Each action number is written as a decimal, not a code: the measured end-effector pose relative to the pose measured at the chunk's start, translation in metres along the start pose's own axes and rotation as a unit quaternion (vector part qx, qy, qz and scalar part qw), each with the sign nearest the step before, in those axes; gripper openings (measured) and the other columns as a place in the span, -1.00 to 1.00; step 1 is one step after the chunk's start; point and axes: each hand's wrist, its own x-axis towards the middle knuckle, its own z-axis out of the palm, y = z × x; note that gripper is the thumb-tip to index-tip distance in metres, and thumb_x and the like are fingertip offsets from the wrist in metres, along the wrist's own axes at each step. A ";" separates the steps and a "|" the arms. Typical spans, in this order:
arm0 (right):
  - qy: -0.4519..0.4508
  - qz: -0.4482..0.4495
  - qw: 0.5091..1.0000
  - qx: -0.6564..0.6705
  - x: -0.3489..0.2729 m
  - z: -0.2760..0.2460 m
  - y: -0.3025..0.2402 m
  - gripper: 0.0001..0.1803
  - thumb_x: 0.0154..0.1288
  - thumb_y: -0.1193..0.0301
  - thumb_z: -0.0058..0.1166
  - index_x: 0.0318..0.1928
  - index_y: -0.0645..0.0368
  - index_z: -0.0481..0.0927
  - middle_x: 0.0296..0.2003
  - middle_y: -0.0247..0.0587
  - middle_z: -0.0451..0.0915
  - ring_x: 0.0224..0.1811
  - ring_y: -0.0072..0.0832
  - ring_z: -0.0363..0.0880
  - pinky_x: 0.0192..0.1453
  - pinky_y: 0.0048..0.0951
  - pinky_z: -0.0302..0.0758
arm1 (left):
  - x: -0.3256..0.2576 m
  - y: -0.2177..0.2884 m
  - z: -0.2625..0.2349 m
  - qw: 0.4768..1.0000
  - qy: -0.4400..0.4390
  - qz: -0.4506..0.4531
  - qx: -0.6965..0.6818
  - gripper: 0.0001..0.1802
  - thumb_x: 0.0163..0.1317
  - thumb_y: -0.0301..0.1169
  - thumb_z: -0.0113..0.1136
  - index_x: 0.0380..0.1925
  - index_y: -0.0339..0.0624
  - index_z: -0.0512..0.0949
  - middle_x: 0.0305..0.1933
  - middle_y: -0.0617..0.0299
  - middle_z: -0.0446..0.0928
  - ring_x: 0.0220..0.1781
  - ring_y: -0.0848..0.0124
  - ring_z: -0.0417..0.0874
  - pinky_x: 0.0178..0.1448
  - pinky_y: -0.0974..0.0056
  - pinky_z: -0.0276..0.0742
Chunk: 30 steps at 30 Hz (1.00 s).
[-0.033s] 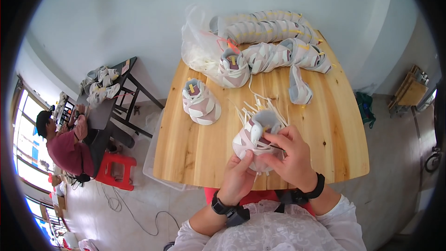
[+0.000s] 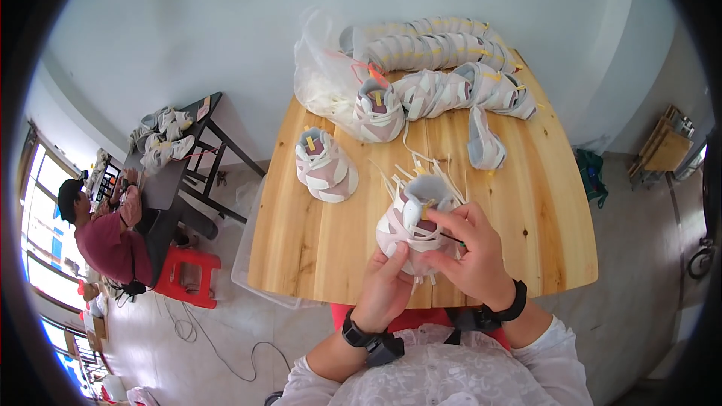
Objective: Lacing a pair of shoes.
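A pale pink and white shoe upper (image 2: 390, 230) is at the near edge of the table, its heel opening facing away from me. My left hand (image 2: 382, 289) grips its near left side, thumb on top of the laced part. My right hand (image 2: 479, 249) is closed at the other side, with a thin dark tool (image 2: 454, 238) showing between its fingers; the tool's tip is hidden. The right index finger touches the upper's tongue (image 2: 413, 214) by its yellow tab. Loose white laces (image 2: 451, 171) fan out on the table just beyond the upper.
Another laced upper (image 2: 326, 165) stands at the left, and one (image 2: 377, 111) farther back by a clear plastic bag (image 2: 320, 68). Rows of nested uppers (image 2: 444, 51) line the far edge. A single upper (image 2: 485, 143) lies at the right. Far left, a person (image 2: 113, 244) sits at a dark table (image 2: 162, 184).
The tongue has shifted slightly, and more of its yellow tab shows beside my right index finger. The right fingers have moved a little; my left hand stays in place.
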 end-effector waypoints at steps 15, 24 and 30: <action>-0.042 -0.046 0.998 -0.024 -0.002 0.002 0.005 -0.77 -0.06 0.62 0.24 -0.31 0.13 0.63 -0.39 -0.28 0.46 -0.47 -0.40 0.57 -0.44 -0.45 0.49 | 0.001 -0.005 -0.004 1.000 0.013 0.013 0.007 -0.60 0.38 -0.40 0.01 0.19 -0.17 0.32 0.17 0.17 0.46 0.17 0.36 0.50 0.23 0.20 0.45; -0.074 -0.056 0.995 -0.039 0.007 -0.010 0.015 -0.80 -0.04 0.59 0.23 -0.33 0.12 0.62 -0.37 -0.29 0.47 -0.46 -0.37 0.58 -0.43 -0.44 0.49 | 0.000 -0.001 -0.002 1.000 0.018 0.015 0.019 -0.61 0.37 -0.42 -0.01 0.19 -0.18 0.33 0.19 0.18 0.46 0.21 0.36 0.48 0.29 0.19 0.38; -0.068 0.006 0.995 -0.072 0.011 -0.011 0.010 -0.87 0.00 0.54 0.23 -0.38 0.14 0.57 -0.39 -0.27 0.46 -0.46 -0.33 0.57 -0.44 -0.39 0.48 | 0.001 -0.004 -0.002 1.000 0.006 0.009 0.027 -0.59 0.37 -0.45 0.01 0.21 -0.18 0.31 0.19 0.17 0.44 0.19 0.35 0.48 0.25 0.19 0.42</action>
